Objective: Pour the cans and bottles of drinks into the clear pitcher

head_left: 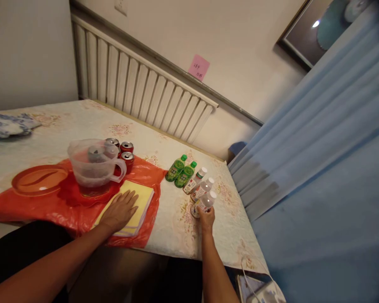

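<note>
My left hand (121, 209) lies flat, fingers stretched out, on a stack of yellow paper or cloth sheets (142, 194). My right hand (206, 219) is wrapped round the lower part of a clear bottle with a white cap (206, 201), which stands on the tablecloth. Beside it in a row are another clear white-capped bottle (202, 188), a smaller labelled bottle (195, 181) and two green bottles (185, 174). Left of the stack, a translucent plastic jug (91, 166) stands on a red plastic piece (69, 193). Several red cans (127, 162) are behind the jug.
A red plastic sheet (154, 210) covers part of the flowered tablecloth (173, 223). An orange-brown round lid (39, 180) lies at the left, with a blue-and-white cloth (8, 125) behind. A radiator (139, 86) lines the wall; a blue curtain (290, 176) hangs at the right.
</note>
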The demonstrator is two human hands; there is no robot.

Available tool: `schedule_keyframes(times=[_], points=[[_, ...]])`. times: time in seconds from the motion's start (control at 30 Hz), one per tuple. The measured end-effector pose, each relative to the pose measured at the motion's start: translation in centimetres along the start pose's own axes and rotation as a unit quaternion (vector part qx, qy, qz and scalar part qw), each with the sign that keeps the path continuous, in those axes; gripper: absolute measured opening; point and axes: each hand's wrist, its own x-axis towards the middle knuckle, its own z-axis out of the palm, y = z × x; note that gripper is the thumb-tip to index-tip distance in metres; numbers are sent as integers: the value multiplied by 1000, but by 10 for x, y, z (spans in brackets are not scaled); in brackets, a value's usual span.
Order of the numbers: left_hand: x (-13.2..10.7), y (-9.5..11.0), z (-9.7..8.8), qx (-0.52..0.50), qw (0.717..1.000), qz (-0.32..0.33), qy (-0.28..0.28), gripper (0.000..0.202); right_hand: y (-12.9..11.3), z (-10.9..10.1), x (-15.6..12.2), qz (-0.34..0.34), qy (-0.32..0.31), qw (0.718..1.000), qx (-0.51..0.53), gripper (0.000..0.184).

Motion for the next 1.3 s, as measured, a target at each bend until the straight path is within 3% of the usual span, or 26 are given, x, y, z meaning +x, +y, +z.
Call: schedule_keyframes(times=[0.13,0.27,0.37,0.43,0.57,0.7,0.87,0.97,1.1,1.2,1.3], points=[[7,8,-10,-45,999,-21,-11,44,-16,7,-51,-15,-45,999,24,45],[27,42,-30,-116,992,-38,-30,47,-38,11,-93,-33,-141,989,32,47],[43,81,-59,-149,988,10,-23,57,-56,13,-116,-73,-194,978,38,52],[49,104,-84,-210,974,84,-20,64,-68,13,-127,-101,-227,967,49,54],[51,129,-127,-231,952,188,-63,61,-83,15,-139,-141,-285,946,56,53],[49,126,-146,-191,948,237,-88,43,-89,14,-142,-173,-304,936,42,48],[44,119,-159,-118,966,214,-80,26,-100,13,-144,-225,-304,925,31,45],[40,118,-166,-83,980,169,-55,19,-109,16,-142,-260,-299,918,29,44],[33,117,-169,-41,996,60,-46,24,-120,23,-139,-297,-308,903,37,45],[29,114,-168,-43,998,-9,-45,27,-125,28,-138,-313,-323,893,32,47],[27,107,-168,-70,995,-36,-60,25,-126,34,-139,-313,-338,887,22,49]])
